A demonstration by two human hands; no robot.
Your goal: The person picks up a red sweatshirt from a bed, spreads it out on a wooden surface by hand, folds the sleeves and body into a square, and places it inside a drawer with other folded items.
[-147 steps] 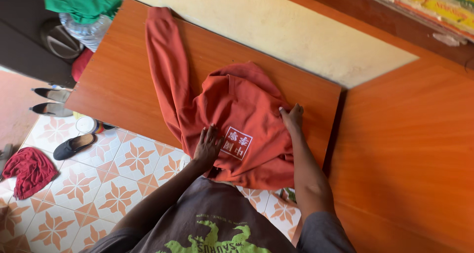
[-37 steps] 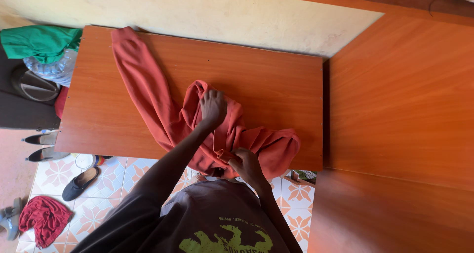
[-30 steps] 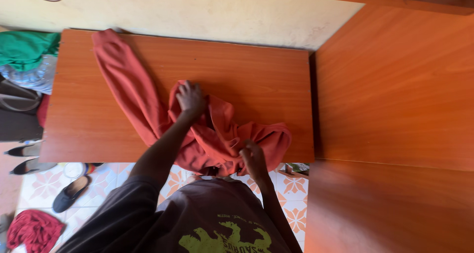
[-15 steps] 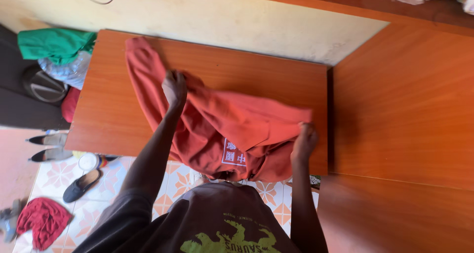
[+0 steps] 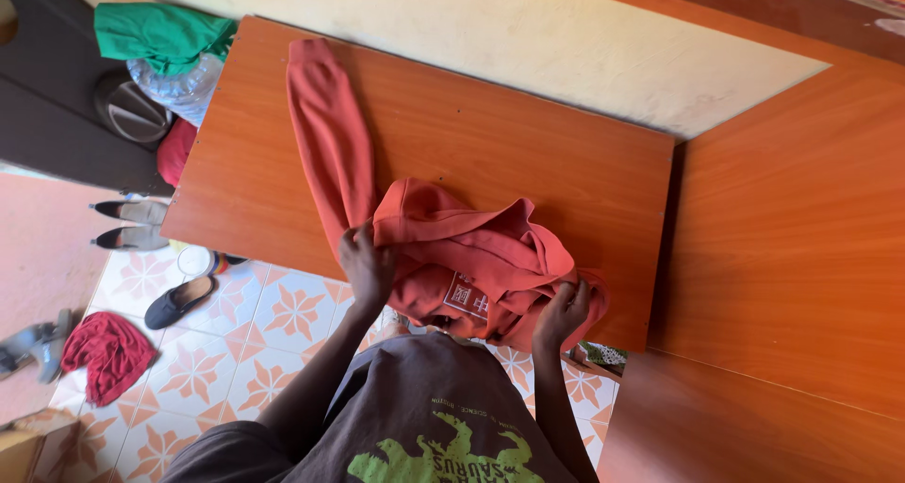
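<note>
A rust-orange sweatshirt with a small white square patch lies bunched at the near edge of an orange wooden table. One long sleeve stretches away toward the table's far left corner. My left hand grips the cloth at the bundle's left side, near the base of that sleeve. My right hand grips the cloth at the bundle's right end, at the table's edge.
An orange cabinet panel rises to the right of the table. Left of it sit a green cloth, a clear plastic bottle and a dark bag. On the tiled floor lie black shoes and a red cloth.
Half a second ago both hands held the sweatshirt spread wide over the table. Now they have come back toward the near edge and the cloth is gathered into a folded bundle.
</note>
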